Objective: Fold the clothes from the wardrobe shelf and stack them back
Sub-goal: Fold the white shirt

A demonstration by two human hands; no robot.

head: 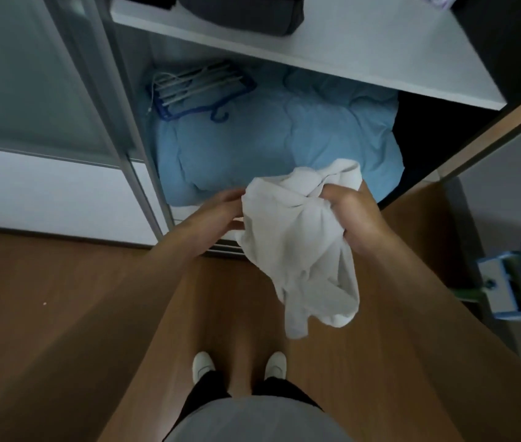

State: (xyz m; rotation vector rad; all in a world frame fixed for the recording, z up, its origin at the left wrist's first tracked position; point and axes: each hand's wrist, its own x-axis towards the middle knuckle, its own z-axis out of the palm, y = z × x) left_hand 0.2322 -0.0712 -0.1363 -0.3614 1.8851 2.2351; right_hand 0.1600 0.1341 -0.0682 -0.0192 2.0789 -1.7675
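Crumpled white cotton garment [303, 244] — unfolded, bunched in right hand [358, 215], pinched by left hand [220, 208]; white wardrobe shelf [364, 49] — folding and stacking pending.

From where I stand, no writing, label, brand or number can be read, neither on the garment [300, 250] nor on the shelf [348, 49] above it.

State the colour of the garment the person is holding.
White, plain with no pattern; the head view shows the garment clearly.
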